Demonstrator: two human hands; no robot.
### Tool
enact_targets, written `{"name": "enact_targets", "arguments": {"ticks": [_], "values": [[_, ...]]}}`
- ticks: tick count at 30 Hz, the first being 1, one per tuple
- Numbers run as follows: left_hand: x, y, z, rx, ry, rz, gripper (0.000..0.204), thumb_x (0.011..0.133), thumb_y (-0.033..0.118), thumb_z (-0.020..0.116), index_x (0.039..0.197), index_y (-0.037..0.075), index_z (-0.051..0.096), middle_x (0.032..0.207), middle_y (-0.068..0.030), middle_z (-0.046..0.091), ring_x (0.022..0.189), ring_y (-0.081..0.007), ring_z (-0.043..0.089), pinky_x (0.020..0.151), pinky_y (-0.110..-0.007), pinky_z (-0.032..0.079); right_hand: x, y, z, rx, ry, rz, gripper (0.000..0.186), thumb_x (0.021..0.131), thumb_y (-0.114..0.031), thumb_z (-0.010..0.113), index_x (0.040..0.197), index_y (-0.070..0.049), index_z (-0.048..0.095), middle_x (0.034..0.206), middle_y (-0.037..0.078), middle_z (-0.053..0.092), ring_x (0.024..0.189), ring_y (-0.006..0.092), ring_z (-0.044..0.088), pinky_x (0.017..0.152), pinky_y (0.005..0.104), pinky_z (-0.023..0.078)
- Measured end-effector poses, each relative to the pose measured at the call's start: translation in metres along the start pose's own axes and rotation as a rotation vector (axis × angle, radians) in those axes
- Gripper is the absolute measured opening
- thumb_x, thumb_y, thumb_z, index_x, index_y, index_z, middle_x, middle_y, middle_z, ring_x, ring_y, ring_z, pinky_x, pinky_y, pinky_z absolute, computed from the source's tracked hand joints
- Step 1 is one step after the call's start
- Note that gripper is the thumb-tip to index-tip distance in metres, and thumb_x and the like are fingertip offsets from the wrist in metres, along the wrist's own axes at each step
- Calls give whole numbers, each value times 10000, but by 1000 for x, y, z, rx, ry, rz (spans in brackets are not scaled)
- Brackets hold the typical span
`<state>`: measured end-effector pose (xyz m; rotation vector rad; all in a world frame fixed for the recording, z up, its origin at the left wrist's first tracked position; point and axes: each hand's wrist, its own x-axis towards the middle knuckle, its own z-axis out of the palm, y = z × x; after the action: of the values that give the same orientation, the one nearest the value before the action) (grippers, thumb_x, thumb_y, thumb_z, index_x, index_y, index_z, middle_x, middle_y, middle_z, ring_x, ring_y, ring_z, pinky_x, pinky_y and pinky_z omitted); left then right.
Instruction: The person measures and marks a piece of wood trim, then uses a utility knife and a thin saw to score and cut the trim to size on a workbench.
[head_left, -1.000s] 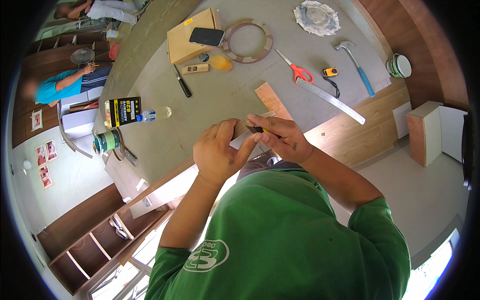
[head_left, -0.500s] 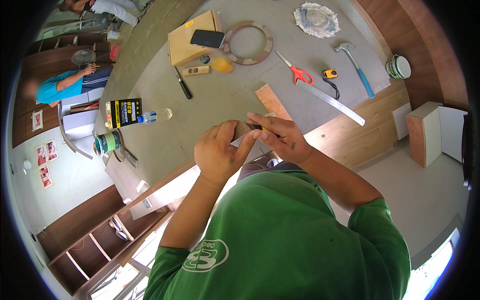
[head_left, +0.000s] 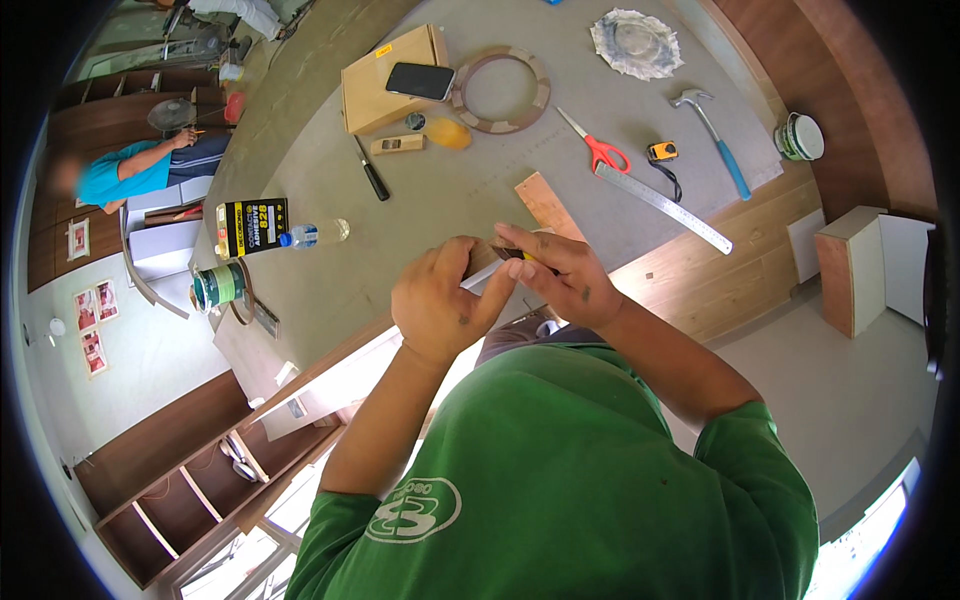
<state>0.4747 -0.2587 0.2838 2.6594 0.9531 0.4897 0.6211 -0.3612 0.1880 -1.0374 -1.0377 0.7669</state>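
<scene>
My two hands meet over the near edge of the grey table. My left hand is closed around a small brown piece, wood-like with a pale edge, mostly covered by the fingers. In my right hand is a slim black-and-yellow tool that looks like a utility knife; its handle is largely hidden. The tool's dark end lies against the brown piece, close to the left thumb. Just beyond the right fingers, a flat reddish wood strip rests on the table.
Around the table lie a wooden ring, red scissors, a steel ruler, a tape measure, a hammer, a black-handled knife, a small wooden plane, a bottle and an adhesive can. Another person is at far left.
The view has shifted slightly, so things on the table appear a little to the right and lower. Both hands keep their grip, with the tool's dark end tilted slightly differently.
</scene>
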Motion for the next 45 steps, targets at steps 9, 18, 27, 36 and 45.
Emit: {"name": "enact_targets", "arguments": {"ticks": [9, 18, 27, 36, 45], "values": [[4, 0, 0, 3, 4, -26, 373, 880, 430, 824, 841, 92, 672, 643, -46, 638, 555, -257, 624, 519, -371, 484, 0, 0, 1, 9, -1, 120, 423, 1036, -174, 698, 1403, 32, 649, 894, 106, 725, 769, 140, 632, 738, 288, 521], [5, -2, 3, 46, 22, -16, 383, 891, 444, 819, 806, 108, 655, 608, -27, 615, 529, -243, 599, 508, -361, 465, 1, -10, 1, 7, -47, 271, 401, 1067, -131, 627, 1403, 88, 616, 1167, 153, 743, 1053, 155, 680, 944, 292, 530], [4, -4, 6, 88, 53, -22, 422, 868, 484, 831, 785, 112, 650, 604, -25, 610, 530, -244, 600, 506, -360, 466, 4, -17, 1, -9, -45, 375, 381, 1070, -125, 627, 1388, 84, 629, 1009, 100, 730, 930, 118, 642, 859, 268, 520], [2, -2, 0, 87, 27, 6, 606, 746, 630, 874, 930, 79, 702, 721, -66, 663, 620, -283, 639, 556, -383, 499, -8, -5, 1, 213, 127, 506, 484, 1119, -322, 571, 1452, 28, 594, 756, -26, 534, 651, 91, 488, 610, 256, 431], [8, 0, -6, 31, -18, 13, 381, 878, 380, 836, 1076, 70, 733, 797, -93, 717, 688, -283, 688, 630, -374, 539, 14, -42, -33, 172, 68, 828, 564, 1127, -309, 518, 1641, -141, 359, 859, 37, 600, 745, 119, 636, 663, 288, 540]]}}
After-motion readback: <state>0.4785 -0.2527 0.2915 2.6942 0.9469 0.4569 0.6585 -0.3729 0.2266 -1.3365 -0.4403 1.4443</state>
